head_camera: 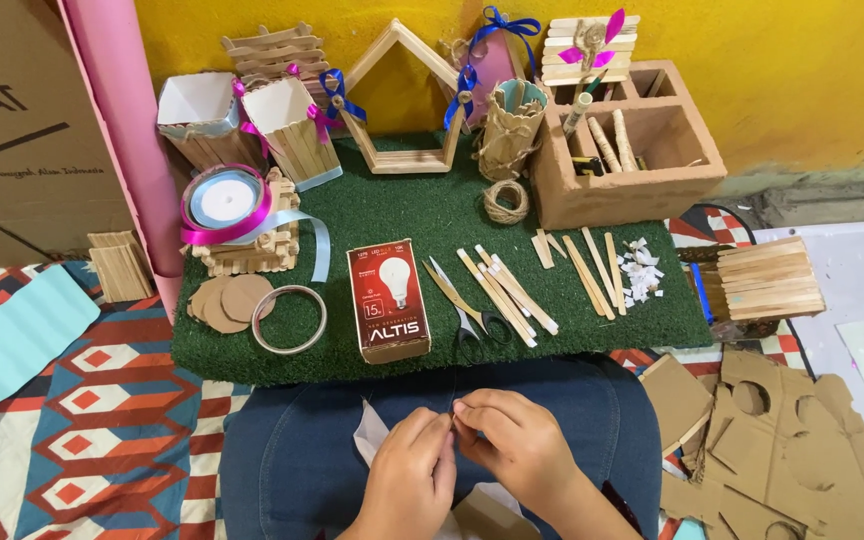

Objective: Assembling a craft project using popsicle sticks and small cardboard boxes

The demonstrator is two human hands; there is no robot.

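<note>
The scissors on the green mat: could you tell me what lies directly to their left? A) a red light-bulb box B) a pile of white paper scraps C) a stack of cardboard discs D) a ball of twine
A: the scissors lie on the green mat with the red light-bulb box right beside them on the left; the twine, scraps and discs sit elsewhere.

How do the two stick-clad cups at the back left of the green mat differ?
The left cup is wrapped with pale twine near its base and bears no pink ribbon; the right cup carries a pink ribbon bow. The left cup stands at the mat's edge; the right cup is further in. Both are white inside and open-topped.
</note>
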